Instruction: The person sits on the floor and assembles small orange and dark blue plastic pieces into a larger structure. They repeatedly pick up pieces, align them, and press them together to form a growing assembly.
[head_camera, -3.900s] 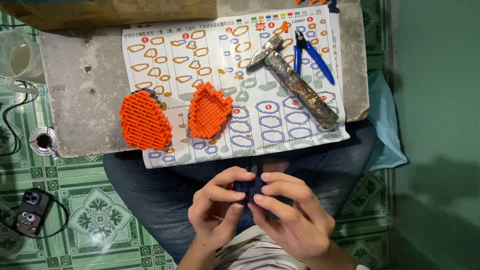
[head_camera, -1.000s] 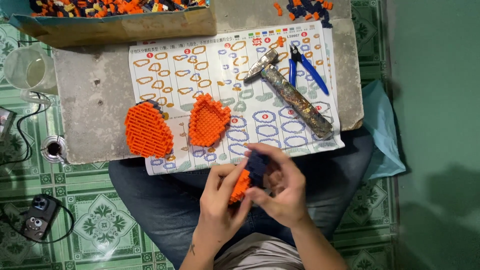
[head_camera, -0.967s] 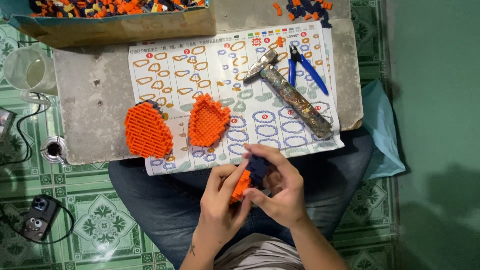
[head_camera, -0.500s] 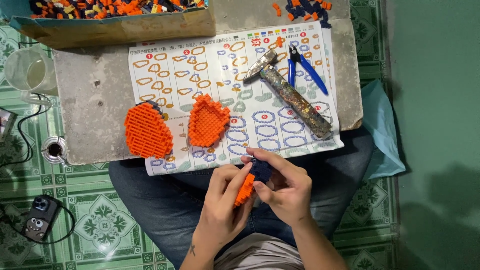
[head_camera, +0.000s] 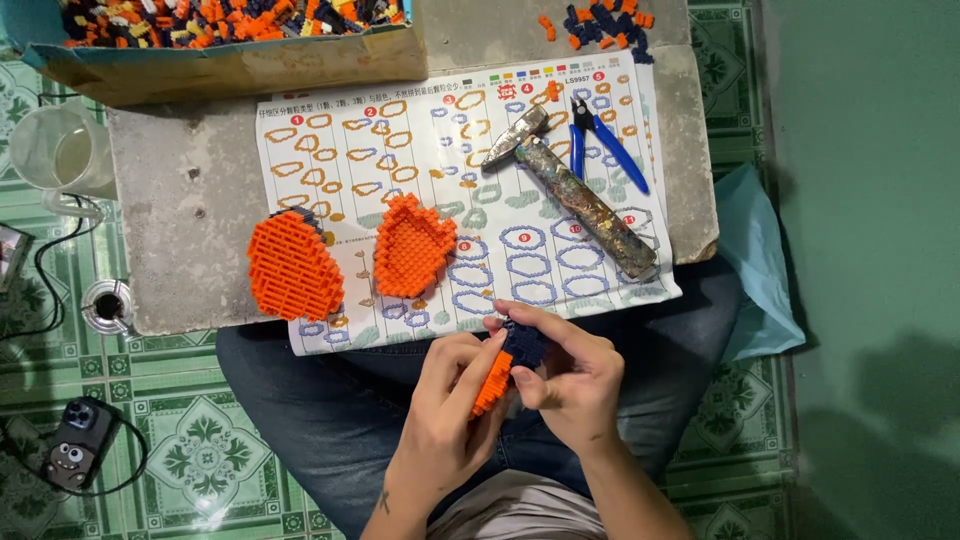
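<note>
Both hands' grip closed on orange-and-navy brick piece, held over lap: left hand underneath, right hand on top. Near table edge, below instruction sheet.

We see bare worktop left of the instruction sheet. Hammer and blue cutters block the right; cardboard box walls the far edge.
</note>
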